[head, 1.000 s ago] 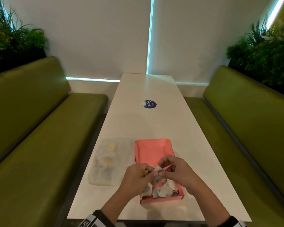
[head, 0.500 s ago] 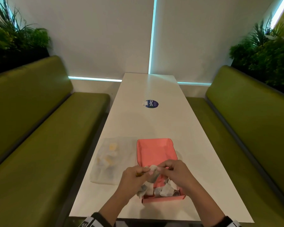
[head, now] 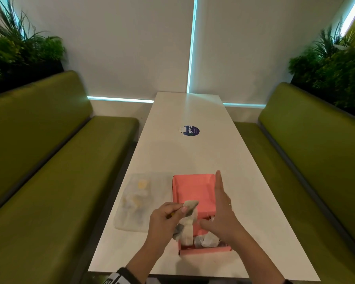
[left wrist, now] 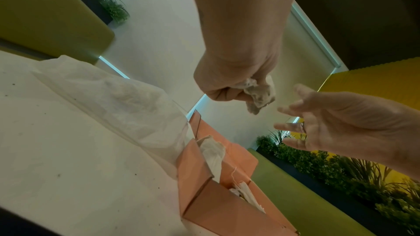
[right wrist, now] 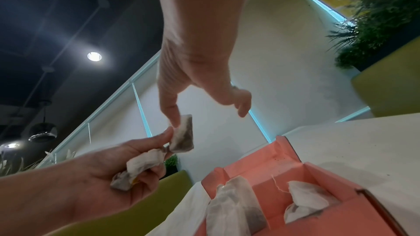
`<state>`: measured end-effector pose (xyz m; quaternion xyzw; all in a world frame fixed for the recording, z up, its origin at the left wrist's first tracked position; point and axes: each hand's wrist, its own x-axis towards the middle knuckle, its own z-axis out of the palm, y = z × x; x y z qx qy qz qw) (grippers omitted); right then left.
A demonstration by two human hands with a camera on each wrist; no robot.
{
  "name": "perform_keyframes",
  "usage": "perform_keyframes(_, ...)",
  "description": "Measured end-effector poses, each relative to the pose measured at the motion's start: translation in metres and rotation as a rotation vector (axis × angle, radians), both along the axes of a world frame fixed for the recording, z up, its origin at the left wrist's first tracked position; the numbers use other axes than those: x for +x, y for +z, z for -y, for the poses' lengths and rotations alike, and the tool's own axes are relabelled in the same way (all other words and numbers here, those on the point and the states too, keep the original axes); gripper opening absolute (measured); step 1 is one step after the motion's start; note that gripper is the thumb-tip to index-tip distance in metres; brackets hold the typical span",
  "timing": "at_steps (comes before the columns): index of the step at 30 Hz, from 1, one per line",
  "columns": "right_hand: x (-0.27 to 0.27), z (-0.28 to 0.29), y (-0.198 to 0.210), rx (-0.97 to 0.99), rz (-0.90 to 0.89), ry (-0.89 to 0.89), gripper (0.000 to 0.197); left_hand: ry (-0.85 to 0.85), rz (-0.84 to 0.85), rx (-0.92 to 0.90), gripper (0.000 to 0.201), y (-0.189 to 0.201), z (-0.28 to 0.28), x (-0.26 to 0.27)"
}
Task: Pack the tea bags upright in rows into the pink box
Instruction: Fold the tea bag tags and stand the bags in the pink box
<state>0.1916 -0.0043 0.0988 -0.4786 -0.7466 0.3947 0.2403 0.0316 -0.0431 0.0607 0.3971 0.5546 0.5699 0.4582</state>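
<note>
The pink box (head: 193,187) lies open on the white table (head: 193,156), with a few tea bags (head: 207,240) standing at its near end. My left hand (head: 178,211) hovers over the box's near left corner. It pinches one tea bag (head: 191,206) at its fingertips and holds more bunched in the palm. My right hand (head: 218,201) is open with straight fingers above the box's right wall. In the right wrist view its thumb (right wrist: 170,114) reaches the top edge of the pinched tea bag (right wrist: 184,135). The box's far half is bare.
A clear plastic bag (head: 139,199) with more tea bags lies flat just left of the box. A blue round sticker (head: 191,130) sits further up the table. Green benches (head: 49,181) flank both sides. The table's near edge is close below the box.
Both hands were pinching the tea bag together over the box. The right hand has since let go, opened and moved to the right, while the left hand keeps the bags.
</note>
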Motion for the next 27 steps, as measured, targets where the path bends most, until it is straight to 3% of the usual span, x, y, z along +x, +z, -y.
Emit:
perform_keyframes(2, -0.002, -0.001, -0.002, 0.072, -0.008, -0.106, 0.102, 0.007, 0.012, 0.003, 0.011, 0.000, -0.001, 0.000)
perform_keyframes(4, -0.003, 0.000, -0.006, 0.118, -0.068, -0.206, 0.073, 0.011, 0.025, 0.009, 0.011, 0.000, -0.002, 0.001)
perform_keyframes(5, -0.003, 0.001, -0.006, 0.130, -0.085, -0.215, 0.071, 0.011, 0.033, 0.013, 0.011, 0.000, -0.001, 0.002)
perform_keyframes(9, -0.005, 0.004, -0.001, -0.033, -0.146, -0.046, 0.120, 0.018, 0.082, 0.052, 0.013, 0.003, 0.001, 0.004)
perform_keyframes(11, -0.006, 0.003, -0.001, -0.009, -0.073, -0.045, 0.121, 0.036, 0.076, 0.060, 0.014, 0.003, 0.000, 0.004)
perform_keyframes(13, -0.006, 0.000, -0.004, -0.003, -0.109, -0.080, 0.097, 0.037, 0.085, 0.054, 0.016, 0.003, 0.000, 0.004)
perform_keyframes(16, -0.008, -0.003, -0.004, -0.001, -0.241, -0.142, 0.032, -0.015, 0.074, 0.046, 0.014, 0.004, 0.001, 0.005)
perform_keyframes(17, -0.009, -0.003, -0.003, -0.010, -0.260, -0.170, 0.021, -0.028, 0.065, 0.042, 0.013, 0.004, 0.001, 0.006)
perform_keyframes(22, -0.007, -0.008, 0.001, -0.275, -0.375, -0.236, 0.021, -0.032, 0.078, -0.007, 0.013, 0.000, -0.001, 0.004)
perform_keyframes(27, -0.003, -0.008, 0.006, -0.241, -0.309, -0.182, 0.023, -0.107, 0.094, -0.045, 0.012, 0.000, -0.001, 0.003)
